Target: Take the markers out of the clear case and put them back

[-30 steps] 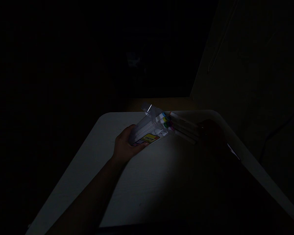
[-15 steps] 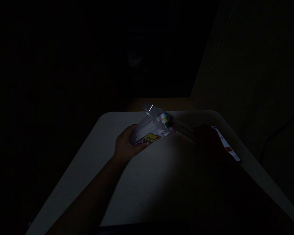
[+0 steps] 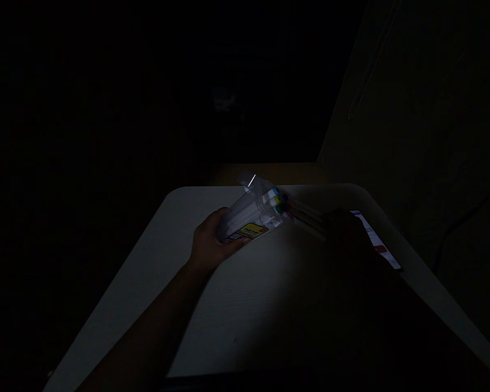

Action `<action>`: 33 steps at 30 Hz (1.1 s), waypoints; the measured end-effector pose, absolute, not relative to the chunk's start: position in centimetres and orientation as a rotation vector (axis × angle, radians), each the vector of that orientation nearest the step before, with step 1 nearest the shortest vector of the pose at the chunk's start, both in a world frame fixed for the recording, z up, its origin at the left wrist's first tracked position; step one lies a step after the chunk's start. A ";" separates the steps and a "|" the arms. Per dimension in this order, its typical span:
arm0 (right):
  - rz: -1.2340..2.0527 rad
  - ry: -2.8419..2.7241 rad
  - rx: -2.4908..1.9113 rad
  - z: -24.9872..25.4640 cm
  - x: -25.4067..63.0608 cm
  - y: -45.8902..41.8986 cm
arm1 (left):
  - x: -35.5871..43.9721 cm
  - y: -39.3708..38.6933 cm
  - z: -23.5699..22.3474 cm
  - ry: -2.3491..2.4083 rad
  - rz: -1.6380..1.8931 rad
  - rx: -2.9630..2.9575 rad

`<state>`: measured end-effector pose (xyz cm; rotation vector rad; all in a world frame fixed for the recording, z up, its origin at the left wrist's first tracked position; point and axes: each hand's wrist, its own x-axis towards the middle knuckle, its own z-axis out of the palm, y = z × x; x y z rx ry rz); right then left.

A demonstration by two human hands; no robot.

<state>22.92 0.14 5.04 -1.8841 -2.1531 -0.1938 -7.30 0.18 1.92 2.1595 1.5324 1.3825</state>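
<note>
A clear plastic marker case [image 3: 239,218] with a yellow and black label is held tilted over the table, its mouth facing right. My left hand [image 3: 208,237] wraps round its lower end, thumb along the label side. Coloured ends of several markers [image 3: 277,200], in blue, yellow, green and dark red, show at the mouth. My right hand [image 3: 345,231] is in deep shadow to the right, closed round the far ends of pale-barrelled markers [image 3: 308,218] that reach toward the case. Its separate fingers are hard to make out, and so is the exact number of markers.
A lit phone [image 3: 375,239] lies on the white table [image 3: 220,310] beside my right hand, partly hidden by it. The room is very dark. A wall [image 3: 412,136] with a hanging cord [image 3: 353,111] stands at the right. A dark edge crosses the near side of the table.
</note>
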 end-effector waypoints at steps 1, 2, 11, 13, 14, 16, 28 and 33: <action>-0.198 -2.142 -1.864 4.9 22.9 0.2 | -7.3 0.2 1.9 1.531 1.389 2.162; -0.203 -2.129 -1.843 4.9 22.9 0.2 | -7.3 0.2 1.9 1.525 1.388 2.165; -0.291 -1.948 -1.599 5.5 22.1 -0.3 | -7.3 0.1 1.9 1.495 1.371 2.175; -0.296 -1.913 -1.451 6.3 21.2 -1.1 | -7.3 0.1 1.9 1.500 1.374 2.173; -0.277 -1.940 -1.358 6.7 20.7 -1.7 | -7.3 0.1 2.0 1.503 1.376 2.176; -0.215 -2.041 -1.257 7.5 19.6 -2.8 | -7.2 0.1 2.0 1.508 1.366 2.189; -0.119 -2.248 -1.081 7.6 17.3 -4.3 | -7.0 0.2 2.4 1.500 1.362 2.219; -0.110 -2.144 -1.105 7.8 17.3 -4.5 | -6.9 0.1 2.5 1.471 1.359 2.223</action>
